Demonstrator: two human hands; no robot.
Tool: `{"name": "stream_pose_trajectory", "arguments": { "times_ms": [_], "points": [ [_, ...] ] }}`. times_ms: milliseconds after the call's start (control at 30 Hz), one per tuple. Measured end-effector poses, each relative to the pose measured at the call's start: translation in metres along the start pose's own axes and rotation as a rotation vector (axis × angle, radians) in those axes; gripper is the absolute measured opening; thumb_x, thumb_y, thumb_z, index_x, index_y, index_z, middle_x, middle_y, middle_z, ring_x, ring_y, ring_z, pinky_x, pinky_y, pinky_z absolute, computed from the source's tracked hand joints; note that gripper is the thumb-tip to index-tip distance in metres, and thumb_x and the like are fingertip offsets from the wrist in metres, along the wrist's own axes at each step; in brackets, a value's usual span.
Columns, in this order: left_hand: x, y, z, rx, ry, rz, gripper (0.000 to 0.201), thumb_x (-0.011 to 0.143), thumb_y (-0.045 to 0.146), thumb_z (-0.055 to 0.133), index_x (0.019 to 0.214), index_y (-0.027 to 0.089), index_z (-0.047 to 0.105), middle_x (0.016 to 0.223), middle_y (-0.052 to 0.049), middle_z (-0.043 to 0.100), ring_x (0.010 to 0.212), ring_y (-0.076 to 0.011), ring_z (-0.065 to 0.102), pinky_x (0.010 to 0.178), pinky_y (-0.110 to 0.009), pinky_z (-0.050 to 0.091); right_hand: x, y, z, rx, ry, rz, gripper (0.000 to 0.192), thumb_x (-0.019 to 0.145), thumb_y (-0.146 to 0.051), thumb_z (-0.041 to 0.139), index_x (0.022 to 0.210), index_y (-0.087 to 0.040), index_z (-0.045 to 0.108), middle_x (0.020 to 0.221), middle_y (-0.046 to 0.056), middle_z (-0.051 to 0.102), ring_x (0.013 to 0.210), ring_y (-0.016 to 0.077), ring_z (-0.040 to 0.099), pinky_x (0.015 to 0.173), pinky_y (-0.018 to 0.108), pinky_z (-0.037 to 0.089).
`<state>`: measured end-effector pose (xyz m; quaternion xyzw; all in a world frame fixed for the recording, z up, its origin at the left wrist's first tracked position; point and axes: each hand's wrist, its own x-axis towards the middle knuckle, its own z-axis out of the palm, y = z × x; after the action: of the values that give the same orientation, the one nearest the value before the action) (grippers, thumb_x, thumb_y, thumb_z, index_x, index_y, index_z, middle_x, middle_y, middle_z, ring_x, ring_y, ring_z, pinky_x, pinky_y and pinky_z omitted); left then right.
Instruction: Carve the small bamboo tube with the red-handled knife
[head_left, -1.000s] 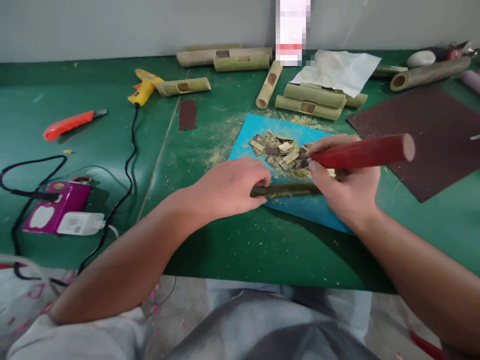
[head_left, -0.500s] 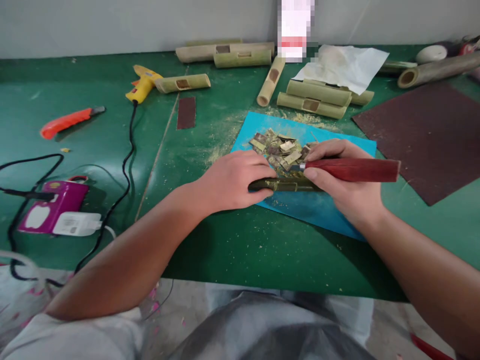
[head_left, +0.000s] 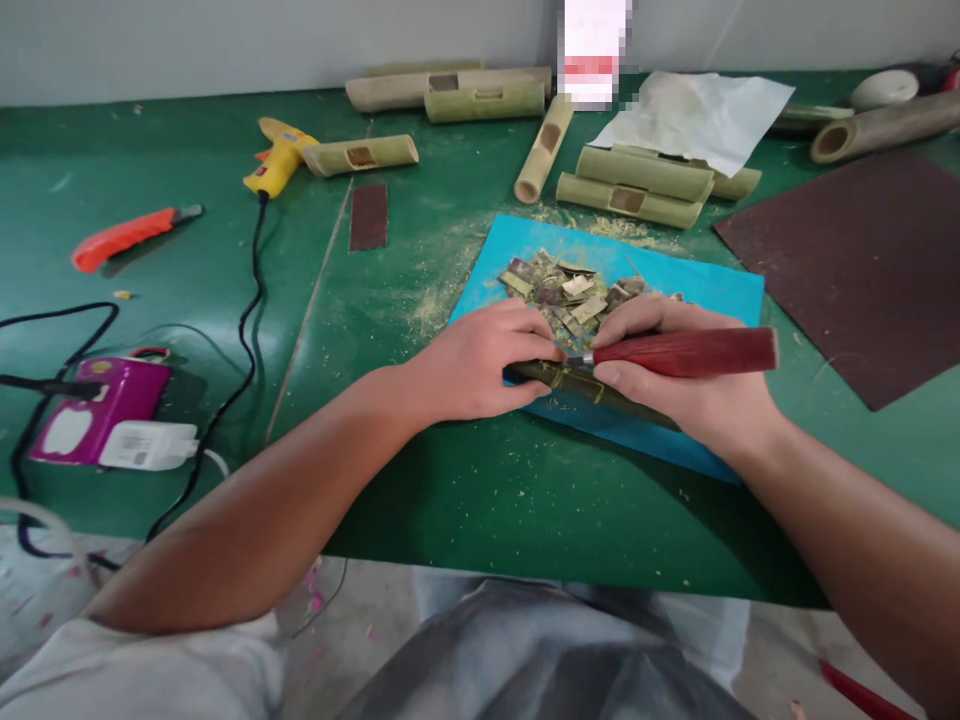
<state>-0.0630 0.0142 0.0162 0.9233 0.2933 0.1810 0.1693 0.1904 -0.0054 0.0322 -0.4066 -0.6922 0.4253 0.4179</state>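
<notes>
My left hand point(head_left: 491, 360) is closed around the left end of a dark green bamboo tube point(head_left: 626, 396), which lies tilted over a blue sheet point(head_left: 720, 275). In my right hand point(head_left: 675, 385) is a carving knife point(head_left: 690, 353) with a thick red handle. Its short metal blade points left and meets the top of the tube beside my left fingers; the very tip is hard to make out. Pale shavings lie on the tube there. Just beyond both hands is a heap of bamboo chips point(head_left: 574, 290) on the sheet.
Several cut bamboo tubes point(head_left: 630, 200) lie at the back, some under white paper point(head_left: 697, 120). A brown sheet point(head_left: 862, 280) is on the right. Leftward are a yellow glue gun point(head_left: 277, 160), an orange utility knife point(head_left: 131, 238), a purple power box point(head_left: 105, 410) and black cords point(head_left: 259, 290).
The knife has moved left and slightly down, its blade now at the tube near my left fingers. The tube's right end has swung toward me.
</notes>
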Motion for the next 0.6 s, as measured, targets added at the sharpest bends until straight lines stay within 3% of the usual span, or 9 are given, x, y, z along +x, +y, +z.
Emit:
{"name": "stream_pose_trajectory", "arguments": {
  "times_ms": [267,433,600],
  "points": [
    [0.0008,-0.0039,0.0021,-0.059,-0.009,-0.014,0.021,0.094,0.029,0.072,0.11,0.016,0.078,0.11,-0.01,0.075,0.103,-0.0238,0.07,0.097,-0.039,0.054,-0.002,0.0024,0.0036,0.001,-0.009,-0.028,0.01,0.082,-0.022,0.084,0.086,-0.027,0.077,0.087,-0.002,0.079,0.08,0.0166,0.073,0.073,0.032,0.061],
    [0.0004,-0.0023,0.0005,-0.058,-0.023,-0.028,0.021,0.095,0.029,0.071,0.111,0.017,0.078,0.11,-0.009,0.075,0.104,-0.0228,0.069,0.097,-0.038,0.053,-0.0027,0.0037,0.0038,-0.061,0.0,-0.114,0.013,0.083,-0.019,0.083,0.088,-0.03,0.079,0.093,-0.003,0.081,0.087,0.0167,0.075,0.084,0.033,0.062],
    [0.0007,-0.0021,-0.0004,-0.069,-0.03,-0.041,0.02,0.095,0.03,0.07,0.11,0.019,0.078,0.11,-0.008,0.076,0.105,-0.0223,0.069,0.099,-0.038,0.053,0.0,0.001,0.0018,-0.178,-0.05,-0.235,0.012,0.085,-0.02,0.079,0.086,-0.031,0.078,0.091,-0.003,0.08,0.082,0.0179,0.076,0.082,0.035,0.063]
  ]
}}
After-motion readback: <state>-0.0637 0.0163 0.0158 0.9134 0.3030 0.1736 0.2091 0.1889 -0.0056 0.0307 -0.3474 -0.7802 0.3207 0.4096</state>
